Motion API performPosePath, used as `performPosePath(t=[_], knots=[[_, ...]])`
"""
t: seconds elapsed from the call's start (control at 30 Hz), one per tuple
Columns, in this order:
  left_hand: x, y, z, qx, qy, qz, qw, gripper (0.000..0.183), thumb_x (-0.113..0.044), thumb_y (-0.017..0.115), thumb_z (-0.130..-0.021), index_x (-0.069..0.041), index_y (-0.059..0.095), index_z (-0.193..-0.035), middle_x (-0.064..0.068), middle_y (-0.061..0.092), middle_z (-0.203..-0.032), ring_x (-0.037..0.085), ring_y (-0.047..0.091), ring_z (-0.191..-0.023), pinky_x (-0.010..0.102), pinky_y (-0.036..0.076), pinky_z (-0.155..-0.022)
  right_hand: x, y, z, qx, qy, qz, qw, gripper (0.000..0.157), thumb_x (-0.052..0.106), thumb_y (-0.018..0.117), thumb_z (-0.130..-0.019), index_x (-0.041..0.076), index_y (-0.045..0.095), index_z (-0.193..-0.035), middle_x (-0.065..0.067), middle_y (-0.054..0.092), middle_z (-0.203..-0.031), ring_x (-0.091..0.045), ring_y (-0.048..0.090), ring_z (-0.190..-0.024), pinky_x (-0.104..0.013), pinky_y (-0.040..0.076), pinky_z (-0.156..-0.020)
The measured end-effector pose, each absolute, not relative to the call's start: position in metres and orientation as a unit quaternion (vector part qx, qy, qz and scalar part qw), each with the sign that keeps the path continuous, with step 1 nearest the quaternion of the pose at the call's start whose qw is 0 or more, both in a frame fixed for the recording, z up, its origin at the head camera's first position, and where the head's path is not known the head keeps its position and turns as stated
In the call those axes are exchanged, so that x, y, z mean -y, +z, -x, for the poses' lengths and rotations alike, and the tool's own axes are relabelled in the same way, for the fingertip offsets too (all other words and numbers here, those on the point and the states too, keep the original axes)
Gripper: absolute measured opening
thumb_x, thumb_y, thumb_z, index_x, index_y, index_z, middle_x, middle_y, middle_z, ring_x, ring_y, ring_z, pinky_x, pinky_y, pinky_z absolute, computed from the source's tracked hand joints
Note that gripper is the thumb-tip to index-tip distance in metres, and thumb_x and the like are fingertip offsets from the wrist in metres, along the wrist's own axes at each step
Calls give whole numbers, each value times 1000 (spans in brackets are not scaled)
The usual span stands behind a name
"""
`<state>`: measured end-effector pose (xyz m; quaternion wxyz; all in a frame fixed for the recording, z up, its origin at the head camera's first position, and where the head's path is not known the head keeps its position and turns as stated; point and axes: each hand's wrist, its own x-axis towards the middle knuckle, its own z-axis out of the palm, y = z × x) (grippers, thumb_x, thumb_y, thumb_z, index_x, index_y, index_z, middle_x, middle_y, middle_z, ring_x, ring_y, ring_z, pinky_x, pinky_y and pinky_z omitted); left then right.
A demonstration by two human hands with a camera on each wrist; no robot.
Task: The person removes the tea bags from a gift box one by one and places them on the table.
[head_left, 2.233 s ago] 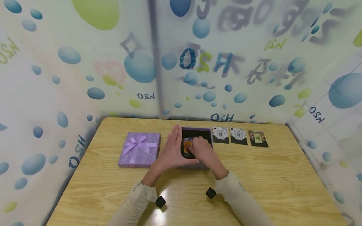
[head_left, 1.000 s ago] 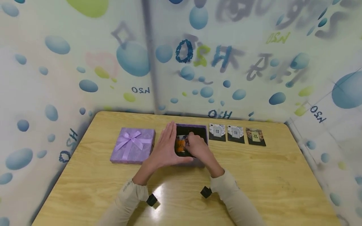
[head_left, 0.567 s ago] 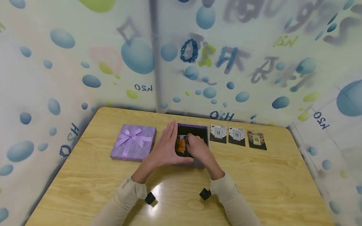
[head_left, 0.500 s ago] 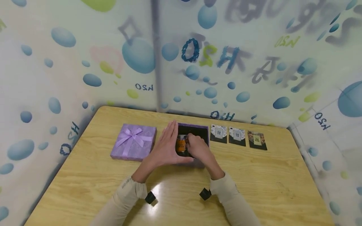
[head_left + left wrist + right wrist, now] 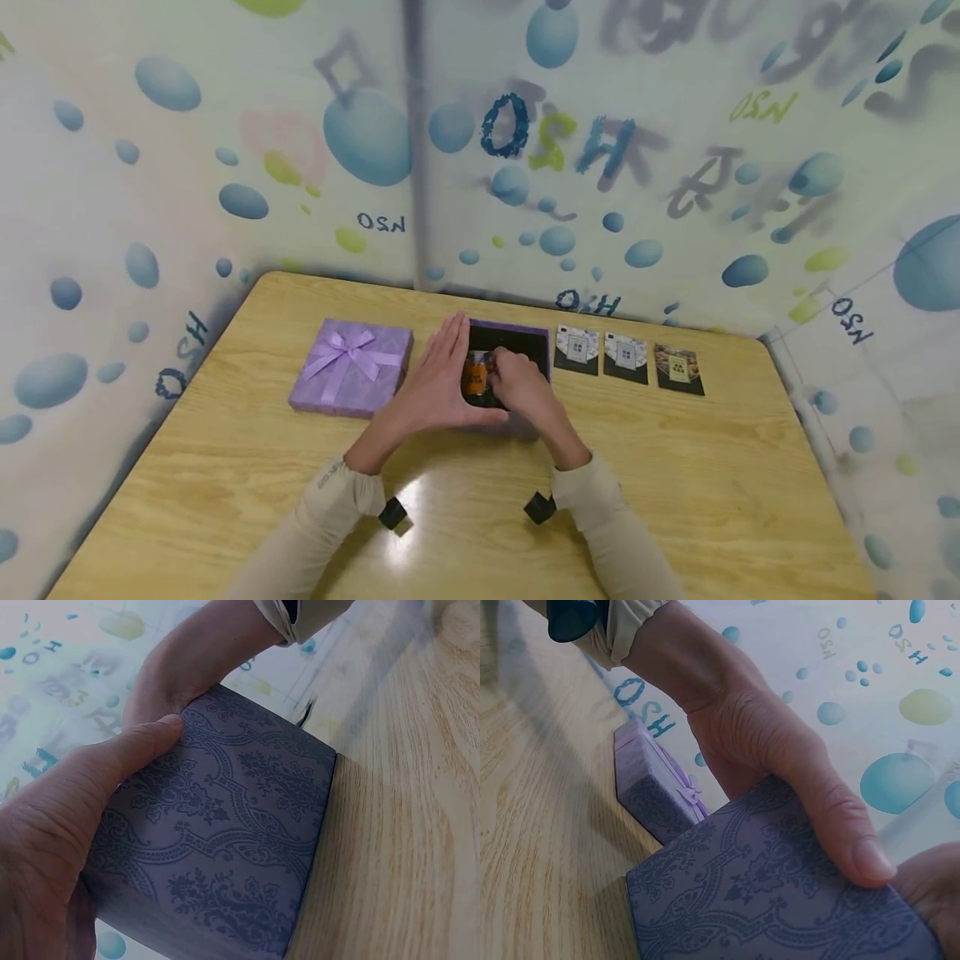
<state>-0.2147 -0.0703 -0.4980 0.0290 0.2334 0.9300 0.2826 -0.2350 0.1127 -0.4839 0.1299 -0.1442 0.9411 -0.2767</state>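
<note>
Box (image 5: 517, 427), frame centre: left hand (image 5: 431, 396) flat along its left side, thumb on front; right hand (image 5: 522, 385) curled at orange packet (image 5: 476, 380) inside, pinch unclear.

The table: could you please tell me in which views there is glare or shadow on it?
Head view: a white glare patch on the table, beside the left cuff; left wrist view: a soft, darker band toward the upper right; right wrist view: a broad, soft shadow beside the ribboned purple lid.
</note>
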Motion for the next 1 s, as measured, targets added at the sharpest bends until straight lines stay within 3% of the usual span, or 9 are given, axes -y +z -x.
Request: performPosePath(t=[0.27, 0.53, 0.77, 1.0], knots=[[79, -494, 217, -934, 272, -229, 24, 150, -91, 68, -70, -15, -21, -163, 2, -24, -172, 19, -19, -159, 49, 1, -130, -109, -468, 233, -922, -345, 159, 72, 21, 7, 62, -104, -3, 64, -123, -5, 65, -82, -14, 55, -61, -29, 50, -61], [72, -489, 220, -939, 268, -213, 23, 151, -89, 71, -68, -17, -23, -162, -1, -26, -171, 19, -19, -159, 44, 0, -129, -142, -437, 227, -915, -375, 143, 31, 23, 11, 61, -106, -3, 63, -125, -11, 68, -92, -20, 59, -74, -36, 51, -69], [55, -494, 218, -936, 268, -227, 28, 152, -94, 66, -67, -16, -24, -162, 1, -24, -171, 23, -13, -161, 43, 1, -129, -195, -435, 216, -898, -428, 78, 61, 21, 7, 56, -108, -6, 61, -125, -14, 65, -85, -21, 46, -66, -33, 40, -61], [63, -495, 212, -943, 254, -214, 26, 153, -91, 69, -67, -14, -21, -163, 3, -21, -173, 17, -17, -160, 42, 1, -130, -213, -431, 211, -890, -438, 84, 94, 25, 10, 52, -111, -8, 57, -127, -17, 63, -93, -23, 48, -71, -33, 40, -60]])
